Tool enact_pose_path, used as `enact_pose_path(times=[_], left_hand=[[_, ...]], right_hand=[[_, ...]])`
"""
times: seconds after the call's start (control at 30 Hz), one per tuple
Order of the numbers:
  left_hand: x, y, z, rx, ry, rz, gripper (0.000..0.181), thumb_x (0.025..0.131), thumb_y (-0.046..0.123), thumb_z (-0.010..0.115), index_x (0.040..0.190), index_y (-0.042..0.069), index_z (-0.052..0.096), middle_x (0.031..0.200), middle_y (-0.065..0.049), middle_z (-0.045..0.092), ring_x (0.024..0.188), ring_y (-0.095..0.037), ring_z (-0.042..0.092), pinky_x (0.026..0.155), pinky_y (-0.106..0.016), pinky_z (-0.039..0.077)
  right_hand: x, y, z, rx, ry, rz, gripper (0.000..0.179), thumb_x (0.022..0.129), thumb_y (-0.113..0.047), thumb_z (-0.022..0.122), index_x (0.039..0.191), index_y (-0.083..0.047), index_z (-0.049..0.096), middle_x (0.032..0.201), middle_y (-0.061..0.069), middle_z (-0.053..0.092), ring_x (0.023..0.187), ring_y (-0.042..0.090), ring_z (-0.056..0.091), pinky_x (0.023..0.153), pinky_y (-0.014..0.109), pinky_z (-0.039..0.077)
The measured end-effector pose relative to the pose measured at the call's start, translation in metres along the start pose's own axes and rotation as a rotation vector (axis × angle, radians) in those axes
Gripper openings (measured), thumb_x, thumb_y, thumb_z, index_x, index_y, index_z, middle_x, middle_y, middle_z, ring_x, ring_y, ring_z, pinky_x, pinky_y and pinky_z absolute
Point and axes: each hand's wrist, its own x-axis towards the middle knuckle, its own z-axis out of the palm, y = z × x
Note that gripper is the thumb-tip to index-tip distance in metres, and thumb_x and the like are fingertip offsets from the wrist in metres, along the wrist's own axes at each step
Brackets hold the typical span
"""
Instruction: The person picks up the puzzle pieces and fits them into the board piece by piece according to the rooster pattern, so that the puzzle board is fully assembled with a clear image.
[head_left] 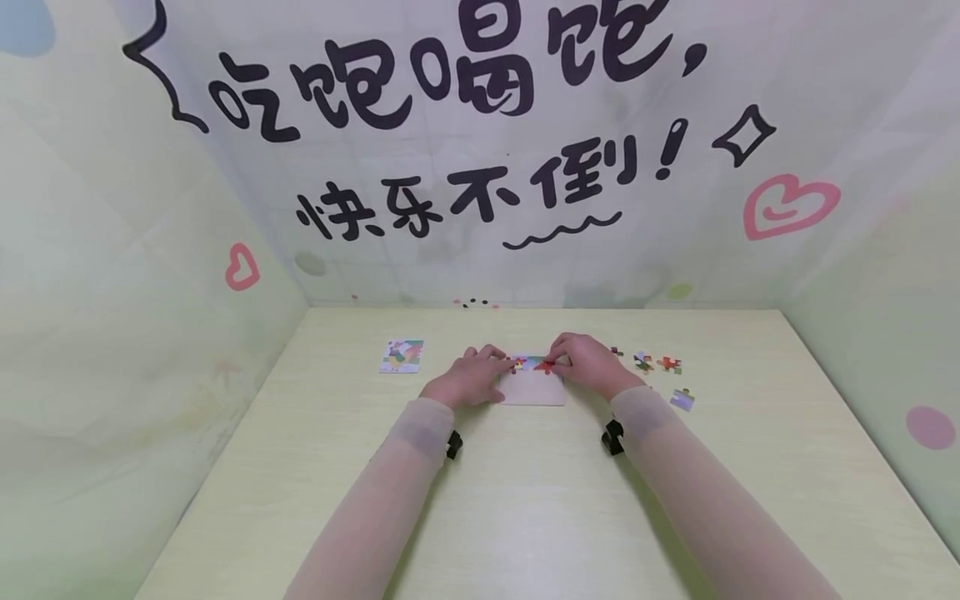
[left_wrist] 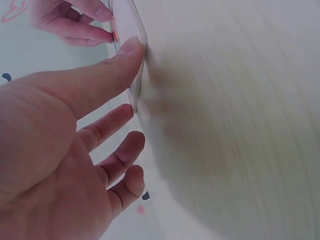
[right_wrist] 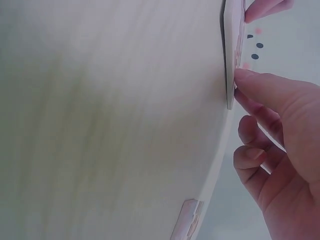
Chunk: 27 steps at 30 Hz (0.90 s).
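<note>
A pale puzzle board [head_left: 531, 393] lies between my hands, with colourful pieces along its far edge. My left hand [head_left: 471, 379] rests at the board's left side. Its index fingertip touches near a red and yellow piece [head_left: 517, 364], and in the left wrist view the extended thumb [left_wrist: 107, 75] presses on the board's edge. At the far right corner, my right hand [head_left: 588, 362] pinches a red puzzle piece [head_left: 545, 366] between thumb and index finger. The right wrist view shows these fingertips right at the board's edge, the other fingers curled.
Several loose puzzle pieces lie right of my right hand, among them a red one [head_left: 670, 364], a multicoloured one [head_left: 643, 362] and a lilac one [head_left: 682, 399]. A square picture card [head_left: 402, 356] lies to the left. Printed cloth walls [head_left: 480, 275] border the table.
</note>
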Motion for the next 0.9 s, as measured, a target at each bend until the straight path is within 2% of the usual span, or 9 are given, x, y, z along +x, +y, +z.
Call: enact_pose_path(times=[0.3,0.6,0.9], left_hand=[[0.0,0.0,0.0,-0.006,0.001,-0.003,0.072,0.096,0.033,0.074,0.16,0.025,0.041,0.162,-0.001,0.04,0.137,-0.03,0.042,0.115,-0.049,0.04],[0.001,-0.002,0.0,-0.035,0.011,-0.01,0.074,0.094,0.033,0.076,0.159,0.023,0.042,0.163,-0.001,0.039,0.14,-0.031,0.041,0.116,-0.05,0.04],[0.001,-0.002,0.001,-0.018,0.009,-0.011,0.076,0.095,0.035,0.075,0.16,0.021,0.04,0.164,-0.002,0.038,0.141,-0.031,0.04,0.116,-0.051,0.04]], right_hand=[[-0.003,0.001,-0.001,0.027,0.002,-0.016,0.02,0.095,-0.013,0.074,0.114,-0.011,0.08,0.119,0.009,0.07,0.109,0.028,0.067,0.102,0.049,0.053],[-0.016,0.008,-0.008,0.076,0.019,0.014,0.019,0.096,-0.015,0.073,0.114,-0.015,0.08,0.123,0.008,0.07,0.097,0.022,0.065,0.095,0.046,0.056],[-0.027,0.017,-0.024,0.08,0.039,0.066,0.022,0.096,-0.016,0.072,0.117,-0.013,0.077,0.126,0.009,0.067,0.073,0.017,0.056,0.073,0.034,0.052]])
